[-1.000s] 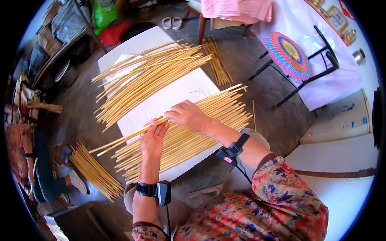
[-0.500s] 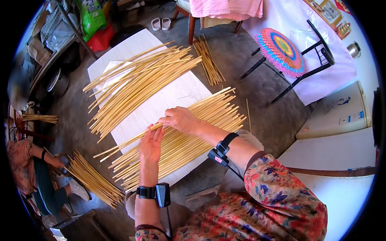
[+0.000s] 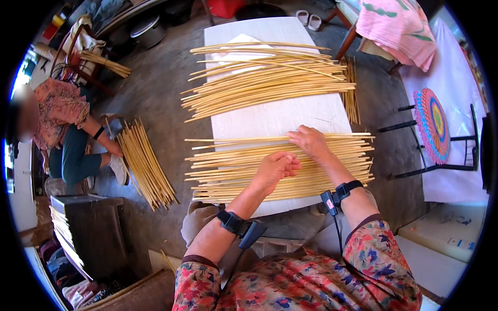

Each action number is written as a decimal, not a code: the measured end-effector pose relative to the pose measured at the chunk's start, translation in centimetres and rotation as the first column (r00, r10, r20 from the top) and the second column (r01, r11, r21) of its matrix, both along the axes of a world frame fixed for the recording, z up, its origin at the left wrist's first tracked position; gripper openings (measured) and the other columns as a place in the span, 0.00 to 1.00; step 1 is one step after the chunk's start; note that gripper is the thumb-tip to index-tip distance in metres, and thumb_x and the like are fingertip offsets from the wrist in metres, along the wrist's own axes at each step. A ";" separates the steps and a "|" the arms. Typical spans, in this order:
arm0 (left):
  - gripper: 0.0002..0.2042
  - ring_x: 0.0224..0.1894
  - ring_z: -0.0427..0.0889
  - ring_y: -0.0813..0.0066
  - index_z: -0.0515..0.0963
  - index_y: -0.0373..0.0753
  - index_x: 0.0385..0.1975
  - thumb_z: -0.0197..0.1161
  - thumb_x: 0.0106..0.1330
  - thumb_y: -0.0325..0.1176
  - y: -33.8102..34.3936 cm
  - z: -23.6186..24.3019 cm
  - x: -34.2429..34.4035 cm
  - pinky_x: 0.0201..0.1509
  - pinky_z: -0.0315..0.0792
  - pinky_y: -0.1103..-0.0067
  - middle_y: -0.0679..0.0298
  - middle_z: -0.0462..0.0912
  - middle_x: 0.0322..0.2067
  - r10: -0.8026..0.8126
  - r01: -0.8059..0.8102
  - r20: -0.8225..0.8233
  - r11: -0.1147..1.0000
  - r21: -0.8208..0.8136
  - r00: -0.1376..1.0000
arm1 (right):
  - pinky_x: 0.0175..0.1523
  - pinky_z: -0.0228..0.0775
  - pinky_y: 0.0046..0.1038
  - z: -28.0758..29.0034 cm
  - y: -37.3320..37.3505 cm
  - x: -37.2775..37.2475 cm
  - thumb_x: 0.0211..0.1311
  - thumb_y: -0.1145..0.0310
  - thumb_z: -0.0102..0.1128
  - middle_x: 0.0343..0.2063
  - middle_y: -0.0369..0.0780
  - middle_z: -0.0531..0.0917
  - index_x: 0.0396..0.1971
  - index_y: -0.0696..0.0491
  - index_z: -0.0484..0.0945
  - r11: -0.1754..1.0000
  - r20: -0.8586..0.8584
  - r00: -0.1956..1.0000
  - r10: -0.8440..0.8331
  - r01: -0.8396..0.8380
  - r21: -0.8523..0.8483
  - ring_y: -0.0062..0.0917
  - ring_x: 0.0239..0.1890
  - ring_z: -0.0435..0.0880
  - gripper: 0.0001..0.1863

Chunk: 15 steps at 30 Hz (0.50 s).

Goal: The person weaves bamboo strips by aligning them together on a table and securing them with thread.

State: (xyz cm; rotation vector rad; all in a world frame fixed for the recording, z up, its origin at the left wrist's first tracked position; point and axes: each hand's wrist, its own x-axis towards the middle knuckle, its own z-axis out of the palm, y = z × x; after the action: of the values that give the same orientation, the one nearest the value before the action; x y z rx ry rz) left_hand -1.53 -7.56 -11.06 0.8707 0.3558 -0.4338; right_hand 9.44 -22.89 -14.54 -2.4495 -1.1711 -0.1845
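Two layers of long, thin yellow sticks lie across a white board. On the nearer layer [image 3: 223,179], my right hand [image 3: 312,144] closes its thumb and fingers on a stick [image 3: 244,139] along the far edge. Closer to me, my left hand [image 3: 278,170] is half curled above the same sticks, thumb against the fingers, and no stick shows in its grasp. The farther layer of sticks [image 3: 270,85] fans out across the board, some of them crossing at a slant. Both my wrists carry black straps with small boxes.
The white board [image 3: 280,116] shows between the layers. At left a seated person [image 3: 62,111] has a hand by a bundle of sticks [image 3: 148,163]. More sticks [image 3: 351,90] lie beyond the board's right edge. A chair with a colourful round cover [image 3: 433,127] stands at right.
My view has turned, so the board now lies squarer before me. My left hand has come off the stick and curled its fingers. My right hand stays at the layer's far edge.
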 end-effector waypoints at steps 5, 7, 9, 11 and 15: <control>0.11 0.39 0.78 0.70 0.71 0.31 0.39 0.51 0.65 0.32 0.1 -0.2 0.1 0.42 0.74 0.75 0.56 0.77 0.37 -0.038 0.038 -0.001 0.998 0.047 0.999 | 0.31 0.68 0.30 -0.5 -0.1 0.2 0.49 0.64 0.60 0.22 0.36 0.70 0.34 0.44 0.79 1.000 -0.023 1.000 -0.003 0.003 -0.024 0.30 0.26 0.75 0.10; 0.11 0.38 0.78 0.71 0.72 0.31 0.39 0.51 0.66 0.33 0.0 -0.4 -0.1 0.42 0.74 0.76 0.57 0.77 0.36 -0.065 0.065 -0.001 0.997 0.051 0.998 | 0.31 0.68 0.30 -0.5 0.2 0.1 0.49 0.65 0.60 0.21 0.36 0.70 0.34 0.45 0.80 1.000 -0.023 1.000 0.003 -0.003 -0.005 0.30 0.26 0.75 0.09; 0.11 0.38 0.78 0.72 0.72 0.32 0.39 0.50 0.66 0.33 -0.2 -0.5 -0.2 0.41 0.74 0.77 0.58 0.77 0.36 -0.083 0.083 -0.002 0.994 0.069 0.997 | 0.31 0.68 0.30 -0.4 0.3 0.1 0.49 0.65 0.60 0.21 0.36 0.70 0.33 0.45 0.80 1.000 -0.027 1.000 0.004 -0.004 0.003 0.30 0.26 0.75 0.09; 0.10 0.37 0.78 0.72 0.72 0.32 0.38 0.50 0.66 0.33 -0.5 -0.6 -0.3 0.39 0.73 0.78 0.59 0.77 0.34 -0.086 0.086 -0.002 0.993 0.078 0.996 | 0.31 0.67 0.30 -0.2 0.3 0.1 0.49 0.65 0.60 0.21 0.36 0.70 0.33 0.46 0.80 1.000 -0.037 0.999 0.007 -0.007 0.002 0.30 0.26 0.75 0.09; 0.10 0.34 0.78 0.74 0.73 0.33 0.35 0.50 0.65 0.34 -1.0 -1.1 -0.7 0.36 0.73 0.80 0.60 0.77 0.32 -0.084 0.083 0.006 0.993 0.088 0.996 | 0.31 0.68 0.29 0.1 0.6 0.1 0.49 0.65 0.60 0.21 0.36 0.70 0.33 0.47 0.80 1.000 -0.026 1.000 0.013 -0.013 -0.002 0.29 0.27 0.75 0.09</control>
State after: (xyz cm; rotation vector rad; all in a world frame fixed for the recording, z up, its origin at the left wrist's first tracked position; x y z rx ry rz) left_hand -2.19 -8.55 -12.17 0.9753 0.3326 -0.4944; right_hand 9.52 -22.25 -14.43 -2.4386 -1.1761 -0.1471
